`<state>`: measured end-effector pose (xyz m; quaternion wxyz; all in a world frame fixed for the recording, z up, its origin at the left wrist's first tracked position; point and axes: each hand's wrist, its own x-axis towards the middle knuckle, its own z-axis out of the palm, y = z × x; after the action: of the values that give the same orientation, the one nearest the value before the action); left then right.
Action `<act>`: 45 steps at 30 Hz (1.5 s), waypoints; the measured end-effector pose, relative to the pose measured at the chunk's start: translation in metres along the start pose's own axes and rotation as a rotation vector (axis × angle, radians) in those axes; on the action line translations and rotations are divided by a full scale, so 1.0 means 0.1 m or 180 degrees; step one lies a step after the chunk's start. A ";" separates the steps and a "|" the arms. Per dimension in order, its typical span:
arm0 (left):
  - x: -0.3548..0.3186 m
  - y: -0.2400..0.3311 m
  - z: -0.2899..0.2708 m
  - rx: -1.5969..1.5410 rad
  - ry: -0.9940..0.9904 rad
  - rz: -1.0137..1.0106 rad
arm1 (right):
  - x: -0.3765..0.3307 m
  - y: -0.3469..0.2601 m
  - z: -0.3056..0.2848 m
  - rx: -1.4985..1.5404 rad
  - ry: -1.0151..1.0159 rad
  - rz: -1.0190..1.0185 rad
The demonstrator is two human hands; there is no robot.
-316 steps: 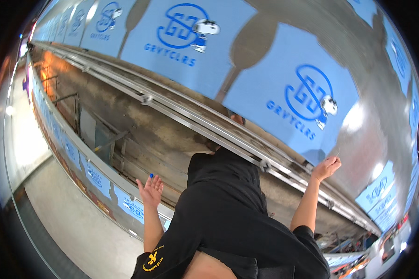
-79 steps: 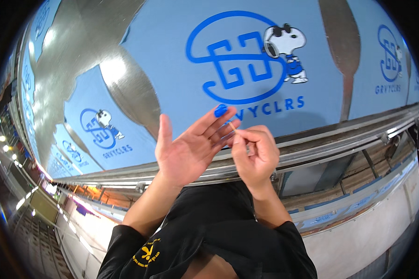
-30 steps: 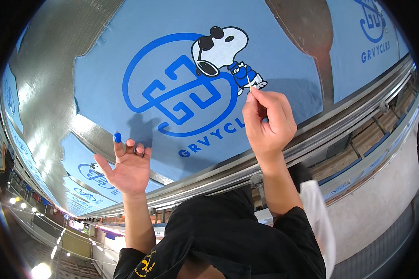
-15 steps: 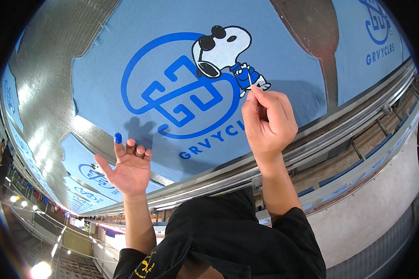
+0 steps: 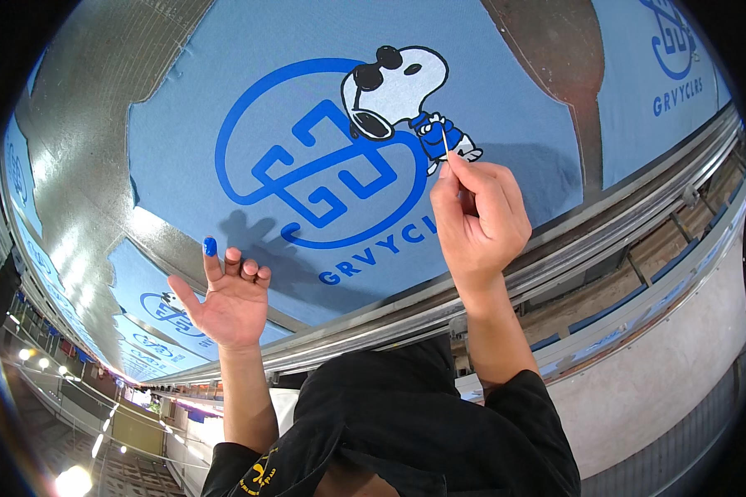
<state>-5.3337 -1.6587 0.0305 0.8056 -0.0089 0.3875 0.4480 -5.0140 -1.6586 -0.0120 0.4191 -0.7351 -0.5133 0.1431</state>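
A light blue fabric panel [image 5: 186, 137] lies flat before me, printed with a bright blue curved emblem [image 5: 240, 137] and a white cartoon dog [image 5: 410, 87] wearing dark sunglasses. My right hand [image 5: 485, 219] pinches a thin pale stick, like a toothpick [image 5: 446, 144], between thumb and fingers. Its tip is at the dog's blue-clad body; whether it touches the print I cannot tell. My left hand [image 5: 234, 306] is held palm up near the panel's lower left, holding nothing, thumb apart and fingers partly curled. Blue paint [image 5: 210, 246] covers one fingertip.
The panel lies on a long, shiny metal-grey table [image 5: 99, 108]. Similar printed panels [image 5: 162, 311] continue down the left, and another panel [image 5: 655, 124] lies at the right. A metal rail [image 5: 605, 215] runs along the table's near edge, between my body and the fabric.
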 end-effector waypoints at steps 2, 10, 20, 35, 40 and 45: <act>0.00 0.00 -0.01 0.0001 -0.0013 0.0000 | 0.00 0.00 0.00 0.0011 -0.0001 0.0019; -0.01 0.00 -0.02 -0.0022 -0.0048 0.0009 | -0.02 -0.01 -0.01 0.0044 0.0000 0.0043; -0.14 -0.03 -0.01 0.0031 0.0032 0.0157 | 0.00 0.02 -0.07 0.0332 0.0009 0.0102; -0.26 -0.14 -0.41 0.0053 -0.0277 0.0387 | 0.68 0.33 -0.41 0.0269 -0.1148 -0.0920; -0.24 -0.19 -0.41 0.0033 -0.0501 0.0484 | 0.66 0.35 -0.38 0.0273 -0.1167 -0.0993; -0.24 -0.20 -0.44 0.0050 -0.0650 0.0516 | 0.68 0.36 -0.37 0.0293 -0.1151 -0.1056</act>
<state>-5.3534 -1.7037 0.0077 0.8021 0.0745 0.3064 0.5072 -4.9380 -1.6207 -0.0018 0.3712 -0.5834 -0.6865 0.2248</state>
